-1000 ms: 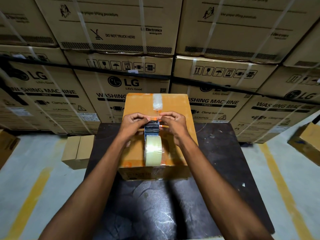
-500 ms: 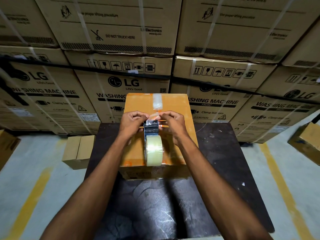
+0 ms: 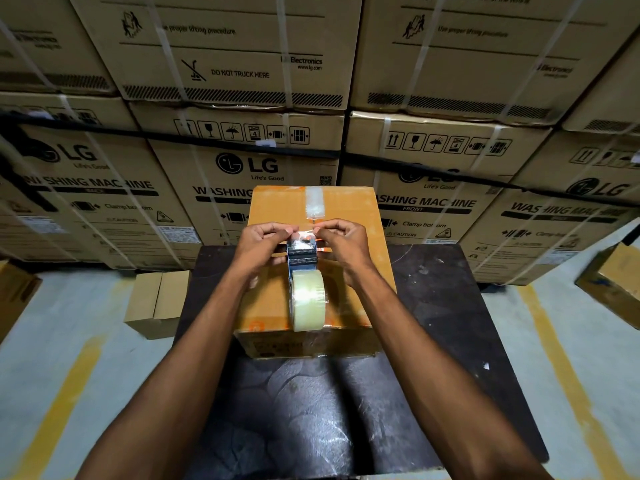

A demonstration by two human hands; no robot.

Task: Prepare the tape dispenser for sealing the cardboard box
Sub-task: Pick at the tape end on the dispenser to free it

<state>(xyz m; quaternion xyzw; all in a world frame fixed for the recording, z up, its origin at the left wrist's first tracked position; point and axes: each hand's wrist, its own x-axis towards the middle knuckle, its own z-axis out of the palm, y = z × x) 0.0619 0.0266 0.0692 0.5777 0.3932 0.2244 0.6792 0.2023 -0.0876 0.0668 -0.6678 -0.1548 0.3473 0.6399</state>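
The tape dispenser (image 3: 302,268), a dark frame carrying a glossy clear roll, stands on the closed cardboard box (image 3: 349,216) (contents unseen). The left hand (image 3: 263,244) and right hand (image 3: 343,239) pinch the tape's free end above it. The box sits on a dark, scuffed table (image 3: 450,306).

One tape dispenser (image 3: 302,268), two hands (image 3: 264,244) (image 3: 344,241)

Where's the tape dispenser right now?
In the head view, the tape dispenser stands centred on the orange cardboard box, between the left hand and right hand.
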